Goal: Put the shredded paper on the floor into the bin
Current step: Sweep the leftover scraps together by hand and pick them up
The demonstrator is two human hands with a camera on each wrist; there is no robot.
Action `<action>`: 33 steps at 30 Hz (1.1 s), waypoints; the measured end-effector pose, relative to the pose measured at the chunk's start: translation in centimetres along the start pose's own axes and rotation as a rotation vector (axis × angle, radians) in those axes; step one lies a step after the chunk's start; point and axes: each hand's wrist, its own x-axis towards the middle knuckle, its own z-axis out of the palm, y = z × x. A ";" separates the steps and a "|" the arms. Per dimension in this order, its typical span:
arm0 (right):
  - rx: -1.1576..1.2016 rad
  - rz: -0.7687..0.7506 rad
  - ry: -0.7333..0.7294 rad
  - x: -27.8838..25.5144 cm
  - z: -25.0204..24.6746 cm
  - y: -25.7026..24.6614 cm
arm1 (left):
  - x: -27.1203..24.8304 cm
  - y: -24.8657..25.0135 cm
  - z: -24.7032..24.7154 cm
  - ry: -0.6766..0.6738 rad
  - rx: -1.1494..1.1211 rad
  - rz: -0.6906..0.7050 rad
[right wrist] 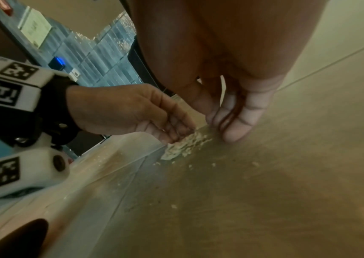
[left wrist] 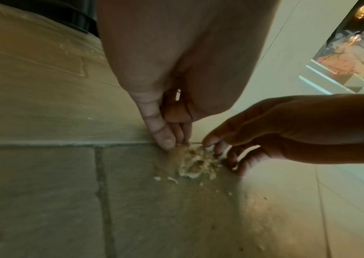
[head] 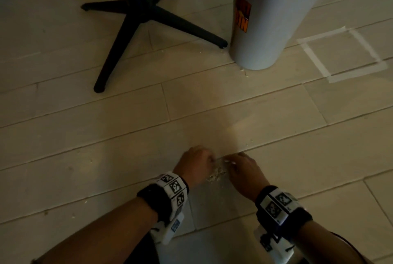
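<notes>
Hands corral the last pale shredded-paper heap (head: 215, 173) on the tiled floor (head: 106, 115).
Left hand (head: 194, 162) and right hand (head: 244, 171) flank it, straight fingertips seemingly touching (nothing pinched); grey plastic bin (head: 272, 30) stands beyond.

A small heap of pale shredded paper (head: 217, 173) lies on the floor, stray flecks scattered nearby. The grey bin (head: 270, 27) stands upright, well apart, seemingly holding more shreds.
</notes>
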 end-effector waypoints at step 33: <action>0.025 0.044 0.107 -0.8 -0.6 0.8 | -1.4 -0.8 1.7 0.016 -0.045 0.020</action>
